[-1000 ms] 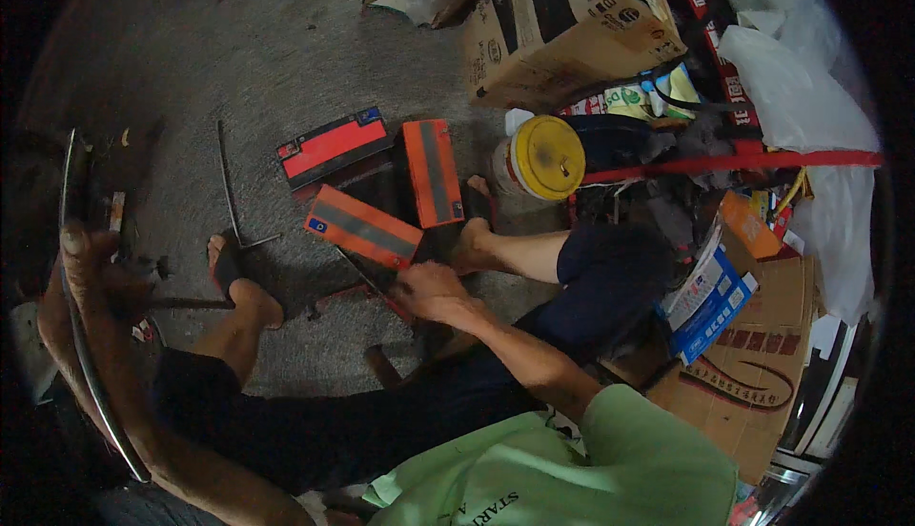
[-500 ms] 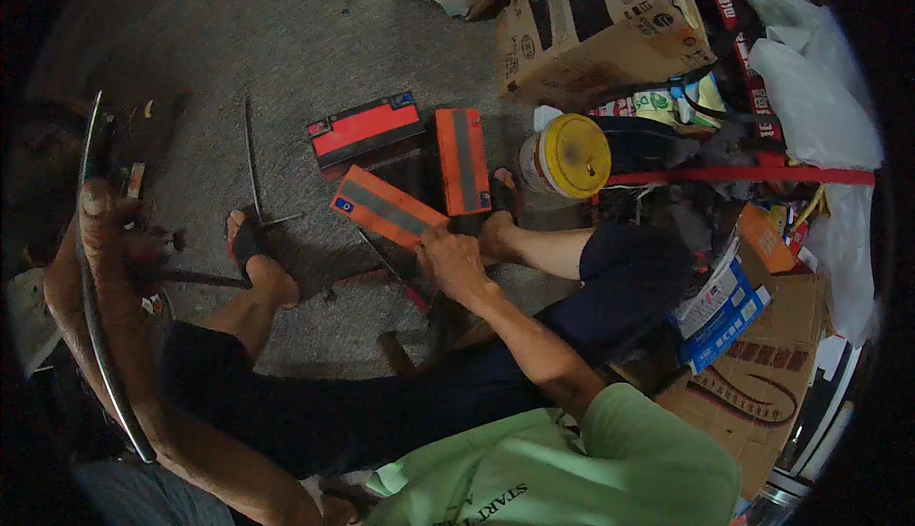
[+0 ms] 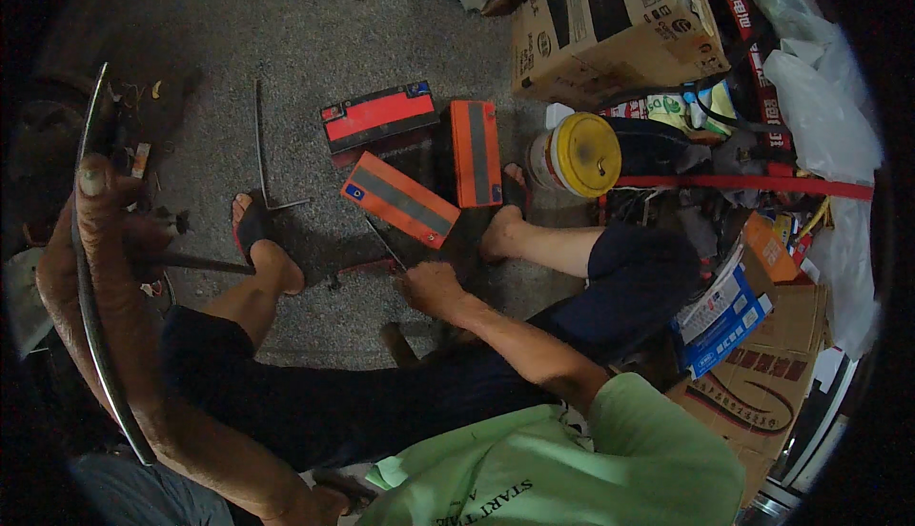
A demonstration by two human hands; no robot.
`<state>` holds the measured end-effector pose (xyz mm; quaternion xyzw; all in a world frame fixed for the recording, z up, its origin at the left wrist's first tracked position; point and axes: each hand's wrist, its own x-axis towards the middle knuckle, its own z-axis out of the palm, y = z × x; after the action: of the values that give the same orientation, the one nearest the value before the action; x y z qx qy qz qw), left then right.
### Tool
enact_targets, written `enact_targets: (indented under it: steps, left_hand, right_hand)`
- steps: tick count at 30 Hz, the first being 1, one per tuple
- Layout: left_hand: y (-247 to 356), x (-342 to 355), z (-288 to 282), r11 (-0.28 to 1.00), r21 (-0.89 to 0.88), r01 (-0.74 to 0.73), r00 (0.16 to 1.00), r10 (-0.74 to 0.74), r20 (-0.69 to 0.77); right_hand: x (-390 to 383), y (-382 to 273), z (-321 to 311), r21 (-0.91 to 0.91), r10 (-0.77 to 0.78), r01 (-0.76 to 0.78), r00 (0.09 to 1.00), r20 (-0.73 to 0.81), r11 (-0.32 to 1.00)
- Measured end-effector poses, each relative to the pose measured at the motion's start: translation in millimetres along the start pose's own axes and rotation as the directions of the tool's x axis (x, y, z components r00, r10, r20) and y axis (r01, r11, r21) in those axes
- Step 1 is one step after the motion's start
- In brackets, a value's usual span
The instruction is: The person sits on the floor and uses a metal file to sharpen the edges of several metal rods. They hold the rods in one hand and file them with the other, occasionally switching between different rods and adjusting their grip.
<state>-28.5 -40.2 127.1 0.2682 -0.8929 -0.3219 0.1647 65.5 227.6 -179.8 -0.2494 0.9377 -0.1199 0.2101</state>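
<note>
My left hand (image 3: 91, 231) is wrapped round a long, thin metal rod (image 3: 84, 307), held upright at the far left. My right hand (image 3: 434, 288) is low between my legs, fingers curled over the handle end of a screwdriver-like tool (image 3: 384, 241) lying on the floor; the handle is hidden under them. Just beyond it an orange battery-like block with a grey stripe (image 3: 400, 197) lies angled. A second orange block (image 3: 474, 152) and a black block with a red top (image 3: 378, 124) lie behind it. A bent metal bar (image 3: 259, 145) rests on the floor beside my left foot.
A yellow-lidded bucket (image 3: 577, 154) stands right of the blocks. A large cardboard box (image 3: 610, 40) is at the back right. Plastic sheeting (image 3: 820, 116), flattened cardboard (image 3: 739, 393) and a blue package (image 3: 720, 321) crowd the right side. Dark clutter lines the far left edge of the concrete floor (image 3: 219, 50).
My right hand rose to the near orange block, then came back down onto the tool's handle. My left hand still holds the rod. The whole view has shifted, so the scene sits further right and higher.
</note>
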Motion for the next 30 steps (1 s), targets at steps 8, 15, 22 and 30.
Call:
enact_targets:
  steps: [8,15,22,30]
  left_hand:
    - [-11,4,-18,0.998,0.049,0.041,0.999,-0.041,0.002]
    - [-16,-3,-6,0.995,0.042,0.085,0.99,-0.08,-0.116]
    - [-7,3,-6,0.997,0.06,0.043,0.998,-0.039,-0.052]
    - [-12,1,-7,0.998,0.065,0.028,0.999,-0.025,-0.042]
  right_hand:
    - [13,35,165,-0.052,-0.16,0.16,0.987,0.013,0.986]
    - [29,20,145,0.143,0.158,-0.15,0.987,-0.042,0.978]
    - [42,35,153,0.189,0.121,-0.12,0.993,0.01,0.975]
    - [37,93,149,0.402,0.194,-0.465,0.809,0.555,0.789]
